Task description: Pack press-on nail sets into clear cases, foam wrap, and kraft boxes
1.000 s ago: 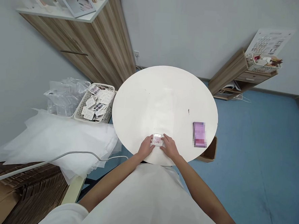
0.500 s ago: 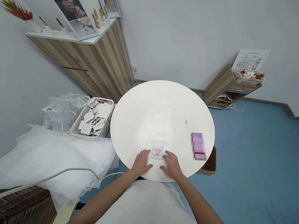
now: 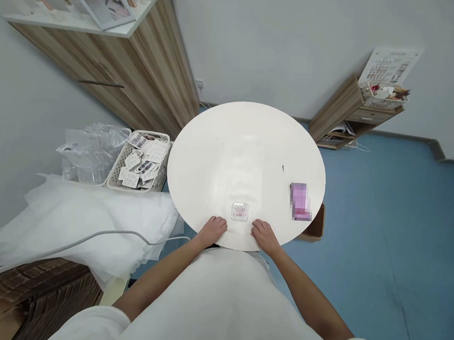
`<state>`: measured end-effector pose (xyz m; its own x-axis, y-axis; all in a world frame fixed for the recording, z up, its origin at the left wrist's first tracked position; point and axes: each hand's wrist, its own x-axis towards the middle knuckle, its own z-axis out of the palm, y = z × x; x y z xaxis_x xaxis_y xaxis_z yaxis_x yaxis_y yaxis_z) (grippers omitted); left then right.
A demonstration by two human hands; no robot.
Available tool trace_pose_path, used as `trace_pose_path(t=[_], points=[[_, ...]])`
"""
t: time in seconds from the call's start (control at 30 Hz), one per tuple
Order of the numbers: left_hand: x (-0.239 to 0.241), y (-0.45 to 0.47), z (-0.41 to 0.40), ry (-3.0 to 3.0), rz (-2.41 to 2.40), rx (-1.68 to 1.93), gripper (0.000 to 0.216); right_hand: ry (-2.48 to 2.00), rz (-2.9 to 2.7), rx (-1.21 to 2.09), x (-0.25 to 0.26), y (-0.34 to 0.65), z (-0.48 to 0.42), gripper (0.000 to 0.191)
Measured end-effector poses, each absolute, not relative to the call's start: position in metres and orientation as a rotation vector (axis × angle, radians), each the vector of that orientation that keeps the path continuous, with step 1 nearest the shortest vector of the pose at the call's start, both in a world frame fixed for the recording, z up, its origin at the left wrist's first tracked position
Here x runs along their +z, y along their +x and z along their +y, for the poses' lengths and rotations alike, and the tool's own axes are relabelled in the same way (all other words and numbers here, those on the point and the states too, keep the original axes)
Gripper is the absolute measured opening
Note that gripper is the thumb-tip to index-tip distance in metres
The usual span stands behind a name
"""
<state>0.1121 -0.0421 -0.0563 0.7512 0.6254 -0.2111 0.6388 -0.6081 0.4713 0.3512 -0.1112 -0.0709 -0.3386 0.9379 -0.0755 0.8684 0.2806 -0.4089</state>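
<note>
A small clear plastic case (image 3: 240,212) with rows of pink false nails inside lies flat on the round white table (image 3: 196,163), near its front edge. My left hand (image 3: 212,231) rests on the tabletop just left of the case, fingers curled in and nothing visible in them. On the other side, my right hand (image 3: 265,236) also rests with its fingers curled, slightly right of the case. Neither hand touches the case. Both thumbs are mostly tucked out of sight.
A pixelated purple item (image 3: 300,201) and a tiny dark object (image 3: 283,168) lie on the table's right. Left of it stand a white basket (image 3: 115,173) of cards, clear plastic packaging (image 3: 91,151) and white sheets (image 3: 93,213). An open cardboard box (image 3: 316,227) sits below right.
Both hands have drawn back from the sides of the case, and their spread fingers have curled in. The case stays on the table. The head view has tilted downward.
</note>
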Motion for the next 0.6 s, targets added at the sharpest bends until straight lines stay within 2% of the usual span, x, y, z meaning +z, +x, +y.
trace_pose_path(t=[0.17, 0.27, 0.37, 0.47, 0.6], points=[[-0.048, 0.116, -0.034, 2.315, 1.025, -0.019, 0.022, -1.805, -2.157, 0.814, -0.050, 0.353, -0.105, 0.024], [-0.041, 0.120, -0.020, 2.259, 1.086, -0.058, 0.023, -1.783, -2.096, 0.916, -0.039, 0.357, -0.097, 0.021], [-0.032, 0.124, -0.006, 2.177, 1.126, -0.086, 0.023, -1.772, -2.126, 0.919, -0.036, 0.360, -0.088, 0.035], [-0.024, 0.124, 0.005, 2.035, 1.154, -0.068, 0.025, -1.852, -2.070, 0.936, -0.040, 0.359, -0.078, 0.023], [-0.024, 0.117, 0.010, 1.965, 1.101, 0.070, 0.031, -2.014, -1.891, 0.966, -0.041, 0.356, -0.065, 0.028]])
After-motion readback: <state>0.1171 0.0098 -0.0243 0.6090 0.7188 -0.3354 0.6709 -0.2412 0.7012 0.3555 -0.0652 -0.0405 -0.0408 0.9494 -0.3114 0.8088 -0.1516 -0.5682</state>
